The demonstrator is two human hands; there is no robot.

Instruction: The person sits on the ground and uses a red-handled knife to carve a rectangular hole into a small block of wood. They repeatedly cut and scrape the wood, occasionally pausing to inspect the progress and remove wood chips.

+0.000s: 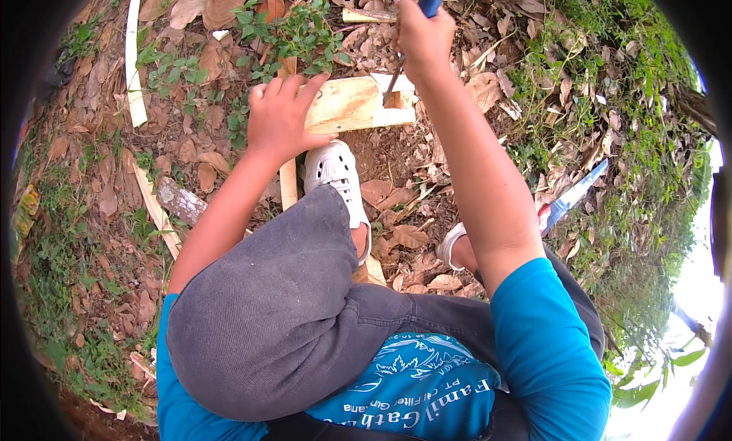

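Note:
A short, pale wooden board (343, 105) lies on the ground just beyond my white clog (335, 170). My left hand (282, 117) grips its left end, fingers over the far edge and thumb along the near edge. In my right fist (424, 40) is a chisel with a blue handle (430, 4), held steeply. Its thin dark shaft slants down to the left, and the tip meets a notch (396, 100) cut in the board's right end. Beneath the board, a narrow wood strip (288, 183) runs toward me.
Dry leaves and green weeds (293, 33) cover the ground. Pale wood strips (133, 67) lie at the left, near a short log piece (181, 201). On the right, beside my leg, rests a long flat blade (578, 195) with red at its near end.

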